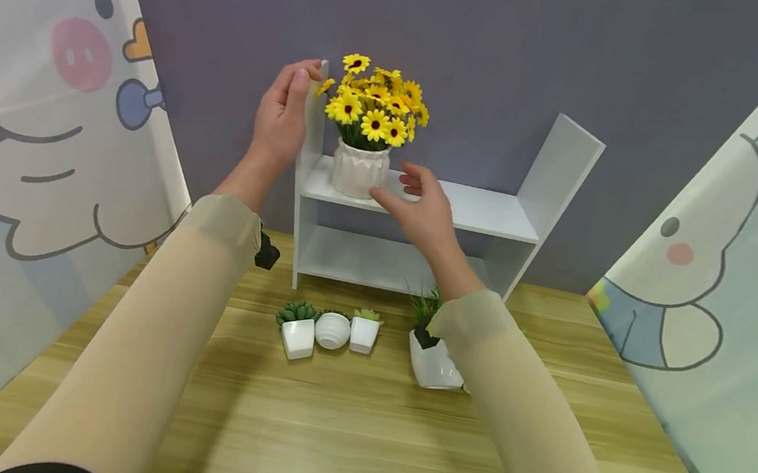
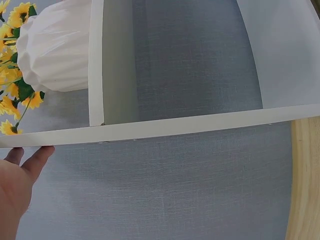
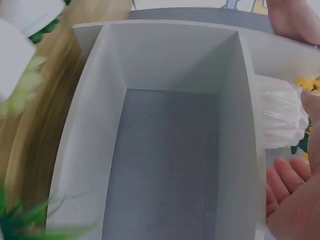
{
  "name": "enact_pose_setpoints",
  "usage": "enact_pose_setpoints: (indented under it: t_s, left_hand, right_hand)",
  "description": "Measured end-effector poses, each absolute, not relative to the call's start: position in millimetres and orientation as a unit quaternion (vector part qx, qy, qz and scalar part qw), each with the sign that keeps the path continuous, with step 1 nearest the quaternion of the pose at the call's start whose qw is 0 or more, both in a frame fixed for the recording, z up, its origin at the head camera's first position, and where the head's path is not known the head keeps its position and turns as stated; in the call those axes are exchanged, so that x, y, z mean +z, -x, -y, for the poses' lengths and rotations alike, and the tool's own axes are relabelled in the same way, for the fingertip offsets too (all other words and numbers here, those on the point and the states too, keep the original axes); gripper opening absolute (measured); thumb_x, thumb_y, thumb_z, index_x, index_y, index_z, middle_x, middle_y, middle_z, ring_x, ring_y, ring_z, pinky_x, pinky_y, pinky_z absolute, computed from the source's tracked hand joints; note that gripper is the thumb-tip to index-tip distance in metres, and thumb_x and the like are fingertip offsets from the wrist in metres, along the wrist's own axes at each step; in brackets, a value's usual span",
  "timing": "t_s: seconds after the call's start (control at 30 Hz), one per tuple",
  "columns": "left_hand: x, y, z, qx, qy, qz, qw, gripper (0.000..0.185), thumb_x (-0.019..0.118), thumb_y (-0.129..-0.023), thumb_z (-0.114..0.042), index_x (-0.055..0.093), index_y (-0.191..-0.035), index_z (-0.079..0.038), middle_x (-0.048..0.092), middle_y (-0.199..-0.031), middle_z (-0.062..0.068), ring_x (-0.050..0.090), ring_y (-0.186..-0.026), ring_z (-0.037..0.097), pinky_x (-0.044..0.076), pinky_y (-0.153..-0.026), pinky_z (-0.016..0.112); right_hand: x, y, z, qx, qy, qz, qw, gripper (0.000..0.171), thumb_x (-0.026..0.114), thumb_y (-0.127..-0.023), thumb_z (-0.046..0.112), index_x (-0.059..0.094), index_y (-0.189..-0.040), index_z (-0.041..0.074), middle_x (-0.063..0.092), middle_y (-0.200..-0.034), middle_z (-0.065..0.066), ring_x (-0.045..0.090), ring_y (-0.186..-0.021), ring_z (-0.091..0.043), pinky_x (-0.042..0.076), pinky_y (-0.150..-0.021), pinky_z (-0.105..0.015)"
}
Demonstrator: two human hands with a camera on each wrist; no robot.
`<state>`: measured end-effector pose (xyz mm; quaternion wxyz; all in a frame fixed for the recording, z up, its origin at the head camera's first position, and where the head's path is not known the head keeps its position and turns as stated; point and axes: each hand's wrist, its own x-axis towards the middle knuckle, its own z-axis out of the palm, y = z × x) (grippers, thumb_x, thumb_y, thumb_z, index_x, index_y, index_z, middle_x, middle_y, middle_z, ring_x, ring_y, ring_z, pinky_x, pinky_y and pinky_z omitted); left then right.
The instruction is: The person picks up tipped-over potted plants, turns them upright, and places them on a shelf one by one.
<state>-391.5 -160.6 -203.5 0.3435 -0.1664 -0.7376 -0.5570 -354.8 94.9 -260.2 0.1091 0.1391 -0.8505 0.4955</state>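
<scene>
A white ribbed flowerpot (image 1: 360,170) full of yellow daisy-like flowers (image 1: 376,107) stands at the left end of the upper board of a white two-tier shelf (image 1: 487,210). My left hand (image 1: 283,112) is at the shelf's left side panel (image 2: 195,125), fingertips right at its outer face in the left wrist view. Just right of the pot is my right hand (image 1: 427,207), thumb and fingers spread apart with nothing between them. Its thumb tip overlaps the pot's lower edge in the head view. In the right wrist view the pot (image 3: 280,112) shows beyond that hand's thumb.
On the wooden table (image 1: 301,430) before the shelf are a dark green succulent in a white pot (image 1: 298,339), a round white pot (image 1: 332,331) and a small square pot (image 1: 364,335). A white pot (image 1: 431,363) with grassy leaves is partly behind my right sleeve. Cartoon-printed panels (image 1: 31,150) flank the table.
</scene>
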Motion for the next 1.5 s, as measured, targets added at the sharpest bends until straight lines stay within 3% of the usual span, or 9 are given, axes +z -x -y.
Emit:
enact_pose_setpoints:
  t_s: [0.27, 0.57, 0.77, 0.87, 1.1, 1.33, 1.5]
  left_hand:
    - [-202, 390, 159, -0.558, 0.162, 0.738, 0.343, 0.04, 0.04, -0.12, -0.042, 0.062, -0.134, -0.012, 0.056, -0.164, -0.011, 0.047, -0.154, 0.004, 0.035, -0.127, 0.024]
    - [-202, 389, 159, -0.556, 0.159, 0.741, 0.341, 0.042, 0.039, -0.12, -0.043, 0.061, -0.135, -0.011, 0.056, -0.164, -0.011, 0.047, -0.154, 0.004, 0.035, -0.128, 0.025]
    - [-203, 390, 159, -0.555, 0.161, 0.741, 0.343, 0.041, 0.039, -0.12, -0.042, 0.061, -0.135, -0.012, 0.056, -0.164, -0.01, 0.047, -0.154, 0.005, 0.035, -0.128, 0.025]
    - [-203, 390, 158, -0.555, 0.161, 0.74, 0.344, 0.041, 0.039, -0.12, -0.042, 0.062, -0.135, -0.012, 0.056, -0.164, -0.01, 0.047, -0.154, 0.005, 0.035, -0.128, 0.025]
    - [-203, 391, 158, -0.555, 0.162, 0.739, 0.346, 0.038, 0.04, -0.12, -0.041, 0.063, -0.132, -0.015, 0.057, -0.163, -0.01, 0.048, -0.153, 0.005, 0.036, -0.127, 0.024]
    - [-202, 393, 158, -0.559, 0.163, 0.736, 0.345, 0.04, 0.04, -0.12, -0.04, 0.061, -0.135, -0.01, 0.057, -0.164, -0.008, 0.047, -0.155, 0.005, 0.034, -0.128, 0.023]
    - [-202, 393, 159, -0.558, 0.163, 0.736, 0.346, 0.038, 0.04, -0.12, -0.04, 0.062, -0.133, -0.012, 0.057, -0.164, -0.008, 0.046, -0.155, 0.005, 0.034, -0.128, 0.022]
  right_hand:
    - [-270, 323, -145, 0.48, -0.17, 0.853, 0.114, 0.078, 0.083, -0.098, 0.047, 0.05, -0.161, 0.015, 0.061, -0.157, -0.008, 0.058, -0.144, -0.029, 0.045, -0.122, -0.051]
    - [-295, 289, -205, 0.43, -0.165, 0.883, 0.092, 0.074, 0.078, -0.101, 0.049, 0.049, -0.162, 0.017, 0.061, -0.158, -0.011, 0.058, -0.142, -0.034, 0.047, -0.118, -0.054]
    - [-315, 269, -243, 0.421, -0.176, 0.886, 0.083, 0.065, 0.077, -0.105, 0.032, 0.05, -0.159, 0.007, 0.061, -0.153, -0.017, 0.059, -0.139, -0.035, 0.047, -0.112, -0.046]
    - [-324, 259, -261, 0.404, -0.169, 0.896, 0.07, 0.063, 0.075, -0.106, 0.033, 0.05, -0.158, 0.007, 0.061, -0.153, -0.017, 0.059, -0.139, -0.037, 0.048, -0.109, -0.042]
    - [-341, 237, -295, 0.371, -0.153, 0.915, 0.049, 0.061, 0.076, -0.106, 0.034, 0.053, -0.156, 0.006, 0.063, -0.152, -0.02, 0.064, -0.134, -0.041, 0.052, -0.097, -0.019]
    - [-368, 224, -317, 0.362, -0.142, 0.921, 0.02, 0.061, 0.078, -0.104, 0.032, 0.056, -0.153, 0.001, 0.064, -0.15, -0.023, 0.067, -0.129, -0.041, 0.057, -0.092, -0.023]
    - [-389, 216, -327, 0.377, -0.128, 0.917, -0.005, 0.062, 0.079, -0.104, 0.029, 0.054, -0.151, -0.002, 0.063, -0.149, -0.025, 0.07, -0.125, -0.039, 0.059, -0.089, -0.025]
